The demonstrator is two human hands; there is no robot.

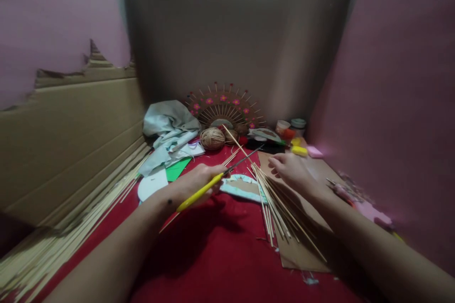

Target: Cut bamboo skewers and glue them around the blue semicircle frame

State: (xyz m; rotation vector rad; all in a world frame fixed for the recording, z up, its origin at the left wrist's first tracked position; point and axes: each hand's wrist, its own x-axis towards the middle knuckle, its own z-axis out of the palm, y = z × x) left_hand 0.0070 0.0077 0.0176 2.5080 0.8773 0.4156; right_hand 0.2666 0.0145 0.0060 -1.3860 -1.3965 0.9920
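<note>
My left hand (pixel 204 181) is closed around a tool with a yellow handle (pixel 199 192) and a long, thin, dark blade pointing up and to the right. Thin wooden sticks (pixel 231 157) pass under or through this hand; I cannot tell whether it grips them too. My right hand (pixel 293 170) hovers with loosely bent fingers over a piece of cardboard, with nothing visible in them. Just left of it a fanned bundle of wooden sticks (pixel 279 208) lies across the cardboard (pixel 295 258). One longer stick (pixel 236 143) slants beyond the bundle. Between the hands lies a curved, pale-blue-edged piece (pixel 243 187).
Red cloth (pixel 213 265) covers the surface. A decorated stick fan (pixel 223 99) stands at the back, behind a twine ball (pixel 212 138). Grey cloth (pixel 170 120) and long strips (pixel 67 241) lie left, beside a cardboard wall (pixel 81 137). A jar (pixel 297 125) stands back right.
</note>
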